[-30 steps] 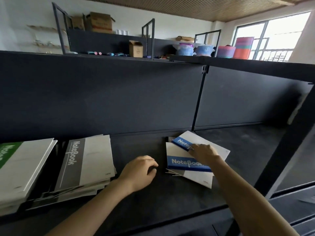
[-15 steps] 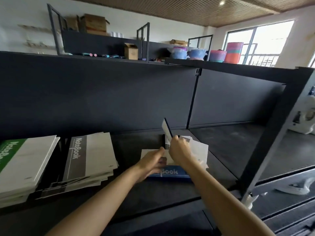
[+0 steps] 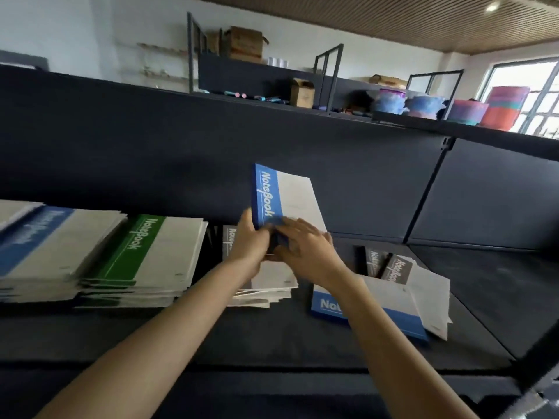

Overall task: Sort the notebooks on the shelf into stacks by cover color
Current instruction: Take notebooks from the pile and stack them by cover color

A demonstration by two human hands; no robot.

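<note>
Both hands are up off the shelf [image 3: 272,337] with one blue notebook [image 3: 290,198] standing nearly upright between them, blue band to the left, cover facing us. The left hand [image 3: 249,247] has its fingers curled round the bottom corner at the spine side, a firm hold. The right hand [image 3: 308,249] lays its fingers across the lower cover; the blur hides the thumb, so I cannot tell whether it clamps or only steadies.

This looks like the carry step: a blue one picked, not yet placed. Its home looks to be the blue stack [image 3: 33,246], well off to the left of the left hand, past the green stack [image 3: 145,252]. Directly below the hands lies the grey stack [image 3: 230,241], so dropping straight down would mix colours.

Just right of the right hand is the unsorted pile [image 3: 423,291], with another blue cover [image 3: 329,305] and dark ones [image 3: 399,269] showing.

The next move calls for a long sweep left over two stacks, tipping the notebook flat and squaring it on the blue pile. The stacks fan loosely, so a gentle landing matters.
</note>
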